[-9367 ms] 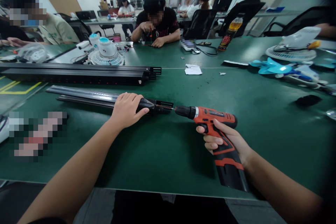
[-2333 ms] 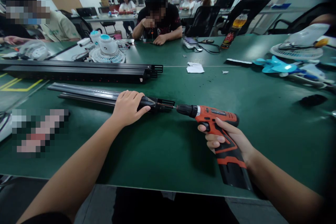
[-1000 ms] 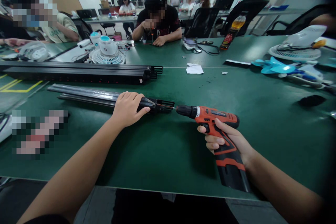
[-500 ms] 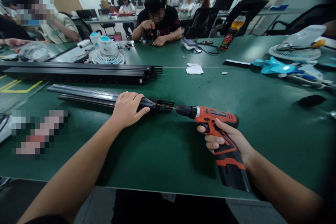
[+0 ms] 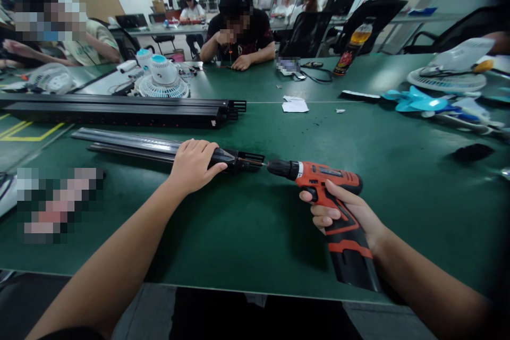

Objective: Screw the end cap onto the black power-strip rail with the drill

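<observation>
Left hand [image 5: 194, 166] is clasping the bar [image 5: 131, 141] from above, close to its slotted end [image 5: 250, 162], with the fingers lying over the top and the thumb stretching toward the drill [image 5: 326, 174]. That hold is probably bracing the bar on the table [image 5: 239, 234] against push and twist. The bar is lying lengthwise across the table, its slotted end facing right. Right hand [image 5: 360, 212] is wrapping around the drill's handle, the index finger resting by the trigger; whether it is pressing cannot be told. The drill is pointing left, its bit [image 5: 264, 164] lining up with the slotted end, seemingly so that any force runs along the bar. What the tip is touching is too small to make out. Behind, black bars [image 5: 111, 114] are lying roughly alongside, likely placed there to leave working room. Farther back, paper [image 5: 295, 105] and a fan [image 5: 162, 74] are sitting apart from the drill, and a co-worker's hand [image 5: 241, 62] is resting on the table.
</observation>
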